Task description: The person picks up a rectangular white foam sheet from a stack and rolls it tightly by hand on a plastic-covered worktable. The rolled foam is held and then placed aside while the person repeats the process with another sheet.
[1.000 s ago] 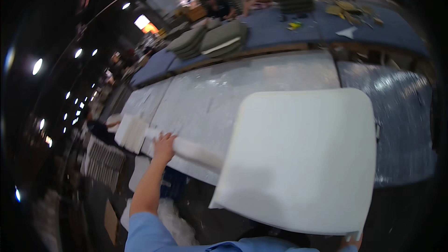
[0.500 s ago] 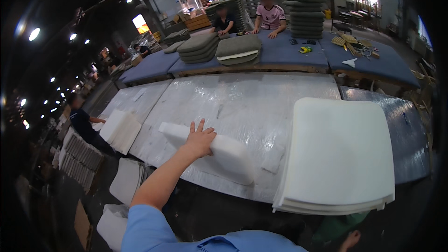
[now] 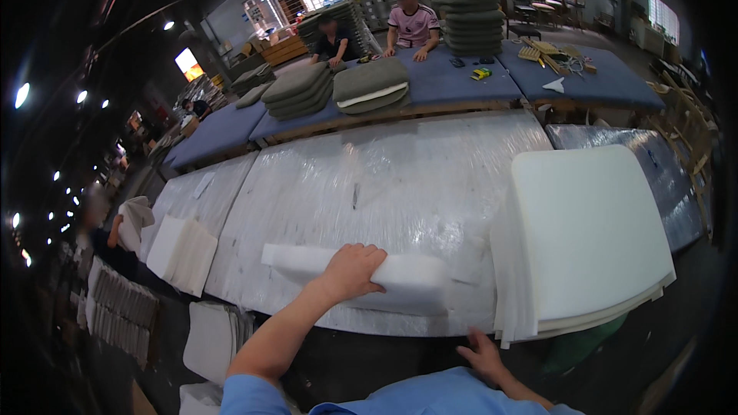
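A thick white foam pad (image 3: 411, 280) stands on its long edge on the plastic-wrapped table (image 3: 323, 177), near the front. My left hand (image 3: 355, 270) is closed over its top edge, with the fingers hidden on the far side. Below the table's front edge, my right hand (image 3: 484, 357) is empty, its fingers and thumb apart. It is nearest to the tall stack of white foam pads (image 3: 596, 230) on the right. Several layers show along that stack's left side and bottom.
Across the far side, a blue padded table (image 3: 492, 88) bears grey cushions (image 3: 373, 81); two people work behind it. At the left, another person holds a whitish piece (image 3: 134, 219) beside a smaller foam stack (image 3: 181, 250). More white pads (image 3: 211, 338) stand low at front left.
My left hand has moved right and closed on the foam pad, which now stands more squarely across. My right hand has come up toward the table edge. The view has shifted.
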{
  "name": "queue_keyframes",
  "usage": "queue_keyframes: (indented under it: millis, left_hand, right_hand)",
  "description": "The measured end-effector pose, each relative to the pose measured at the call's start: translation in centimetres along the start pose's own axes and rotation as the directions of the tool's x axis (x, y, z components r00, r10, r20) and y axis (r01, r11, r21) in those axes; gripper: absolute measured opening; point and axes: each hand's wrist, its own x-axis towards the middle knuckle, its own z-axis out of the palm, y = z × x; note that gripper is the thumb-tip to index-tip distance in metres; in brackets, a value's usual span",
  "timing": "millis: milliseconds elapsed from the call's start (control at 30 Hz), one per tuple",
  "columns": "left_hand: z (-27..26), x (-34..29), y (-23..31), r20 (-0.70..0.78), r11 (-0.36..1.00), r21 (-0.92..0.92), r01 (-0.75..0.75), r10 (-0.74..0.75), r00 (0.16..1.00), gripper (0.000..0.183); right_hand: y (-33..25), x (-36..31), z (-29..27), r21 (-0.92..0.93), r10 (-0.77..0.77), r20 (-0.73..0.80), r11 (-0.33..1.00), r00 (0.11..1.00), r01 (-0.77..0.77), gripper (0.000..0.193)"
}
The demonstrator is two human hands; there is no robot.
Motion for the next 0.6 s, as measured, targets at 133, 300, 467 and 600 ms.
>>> queue_keyframes:
  millis: [133, 300, 467, 600]
  left_hand:
    - [-0.2, 0.1, -0.4, 0.038, 0.999, -0.008, -0.038, 0.038, 0.999, 0.049]
    - [-0.8, 0.2, -2.3, -0.004, 0.984, -0.069, -0.164, 0.164, 0.986, 0.042]
    - [-3.3, 1.5, -6.4, -0.011, 0.956, -0.063, -0.285, 0.285, 0.958, 0.031]
    - [-6.9, 1.1, -8.5, 0.051, 0.929, 0.040, -0.368, 0.366, 0.929, 0.033]
  right_hand:
    - [-8.8, 8.0, 2.6, -0.225, -0.398, -0.166, 0.906, 0.902, 0.358, 0.106]
    - [-13.1, 13.3, 2.3, -0.138, -0.314, 0.068, 0.937, 0.947, 0.320, 0.073]
    - [-14.2, 13.2, 5.9, -0.298, -0.482, -0.169, 0.856, 0.860, 0.421, 0.041]
    - [-17.0, 12.8, 9.2, -0.286, -0.456, -0.266, 0.879, 0.849, 0.382, 0.040]
